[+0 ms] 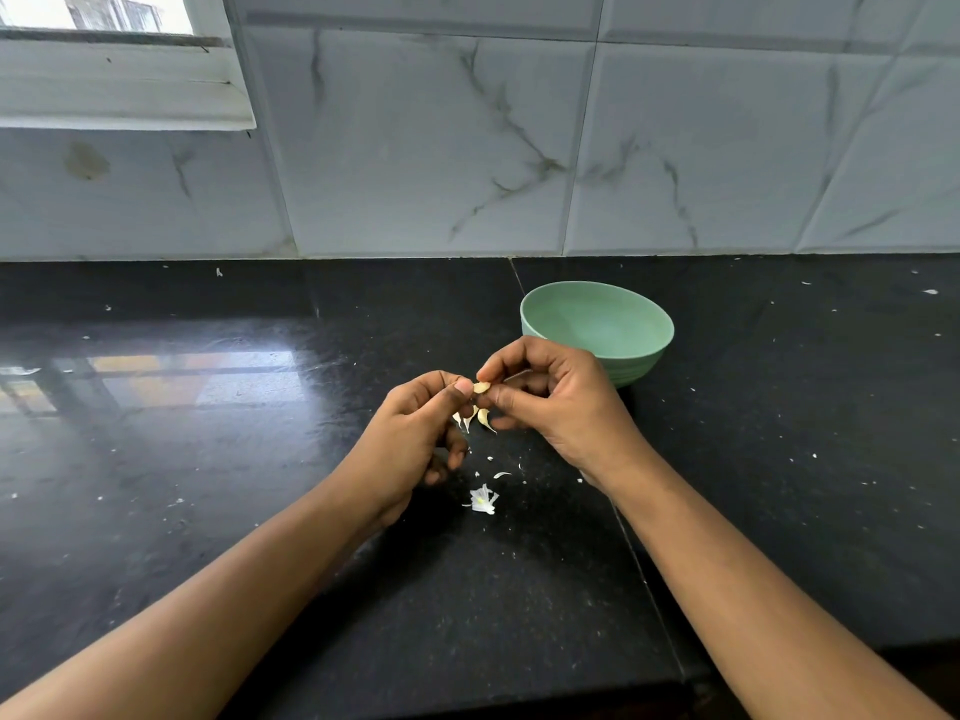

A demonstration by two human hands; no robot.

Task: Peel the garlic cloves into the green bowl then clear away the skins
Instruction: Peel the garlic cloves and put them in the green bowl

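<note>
Above the black counter, my left hand and my right hand meet fingertip to fingertip on a small pale garlic clove; both pinch it. Below the fingers lie a few more cloves on the counter. A bunch of white garlic skin lies on the counter nearer to me, with small flakes around it. The green bowl stands just behind my right hand; the part of its inside that shows holds nothing.
The black stone counter runs back to a marble-tiled wall. A window sill is at the upper left. White skin specks are scattered over the counter. The counter's front edge is near me.
</note>
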